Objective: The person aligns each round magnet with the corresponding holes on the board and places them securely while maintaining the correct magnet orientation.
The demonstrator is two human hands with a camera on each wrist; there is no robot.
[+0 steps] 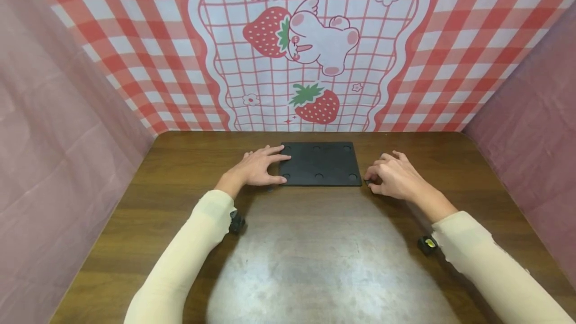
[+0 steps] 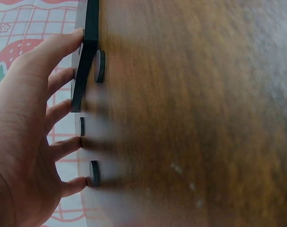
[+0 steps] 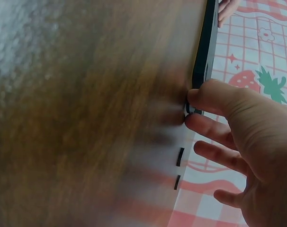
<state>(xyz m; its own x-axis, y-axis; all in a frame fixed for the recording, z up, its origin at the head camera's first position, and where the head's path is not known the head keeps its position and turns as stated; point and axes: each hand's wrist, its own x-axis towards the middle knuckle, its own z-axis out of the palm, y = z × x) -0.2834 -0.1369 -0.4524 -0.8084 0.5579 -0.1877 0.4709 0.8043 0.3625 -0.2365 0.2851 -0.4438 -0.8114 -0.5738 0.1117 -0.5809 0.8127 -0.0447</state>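
A flat black rectangular board, with several shallow round recesses along its long edges, lies on the table. My left hand is at its left end, fingers spread, with the thumb and nearest fingertips touching the board. Small black discs stand out beside and below those fingers in the left wrist view. Just off the board's right front corner, my right hand pinches a small black disc between thumb and index finger. Its other fingers are loosely bent, near two more thin black discs.
The brown wooden table ends at a red and white strawberry-print cloth hanging behind the board. Pink drapes hang at both sides. A small black device sits at the right cuff, another at the left.
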